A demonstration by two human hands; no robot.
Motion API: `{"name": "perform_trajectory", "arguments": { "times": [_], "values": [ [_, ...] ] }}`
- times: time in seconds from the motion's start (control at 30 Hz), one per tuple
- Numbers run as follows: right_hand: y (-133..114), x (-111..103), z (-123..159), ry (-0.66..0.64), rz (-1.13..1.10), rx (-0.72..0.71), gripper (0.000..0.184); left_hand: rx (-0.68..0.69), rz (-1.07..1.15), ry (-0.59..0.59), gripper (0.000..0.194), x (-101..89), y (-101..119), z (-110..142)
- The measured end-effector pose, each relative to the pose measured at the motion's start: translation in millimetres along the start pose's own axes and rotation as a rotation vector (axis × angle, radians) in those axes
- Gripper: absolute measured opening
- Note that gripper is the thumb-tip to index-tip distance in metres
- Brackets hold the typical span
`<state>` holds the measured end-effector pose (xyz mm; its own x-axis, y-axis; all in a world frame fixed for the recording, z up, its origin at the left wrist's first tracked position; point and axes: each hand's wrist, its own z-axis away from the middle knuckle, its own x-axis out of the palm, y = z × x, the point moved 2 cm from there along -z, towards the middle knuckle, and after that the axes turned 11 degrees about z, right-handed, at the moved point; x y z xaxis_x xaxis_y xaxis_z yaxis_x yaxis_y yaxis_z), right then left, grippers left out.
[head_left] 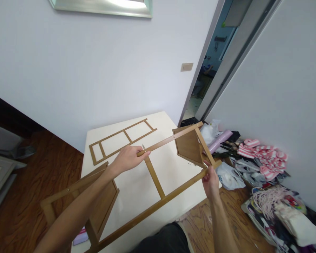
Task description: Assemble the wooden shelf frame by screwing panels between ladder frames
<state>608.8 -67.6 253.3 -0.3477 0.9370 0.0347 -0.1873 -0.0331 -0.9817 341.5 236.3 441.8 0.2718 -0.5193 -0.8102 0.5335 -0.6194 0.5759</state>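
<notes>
My left hand (129, 159) is closed around the far rail of a brown wooden rack frame (154, 175), near the middle of that rail. My right hand (211, 180) grips the near rail close to its right end. The frame is held over a white table (137, 196). Under its right end stands a wooden panel (189, 146), and another panel (105, 203) is at its left end, partly behind my left forearm. A second, ladder-shaped wooden frame (127, 136) lies flat on the far side of the table.
Small screws or similar bits (192, 163) lie on the tabletop. A purple object (81, 237) sits at the near left. Plastic bags (228, 175), striped pink cloth (268, 156) and a full box (281, 214) crowd the floor at right. The wall (94, 70) stands behind the table.
</notes>
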Motion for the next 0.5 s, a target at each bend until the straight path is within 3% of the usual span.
{"name": "perform_trajectory", "arguments": {
  "times": [0.27,0.5],
  "values": [
    [34,14,16,0.067,0.249,-0.046,0.034,0.006,0.011,-0.029,0.056,-0.2,8,5],
    [22,-1,9,0.223,0.427,-0.157,0.037,-0.014,-0.024,-0.030,0.049,-4.0,3,7]
  ]
}}
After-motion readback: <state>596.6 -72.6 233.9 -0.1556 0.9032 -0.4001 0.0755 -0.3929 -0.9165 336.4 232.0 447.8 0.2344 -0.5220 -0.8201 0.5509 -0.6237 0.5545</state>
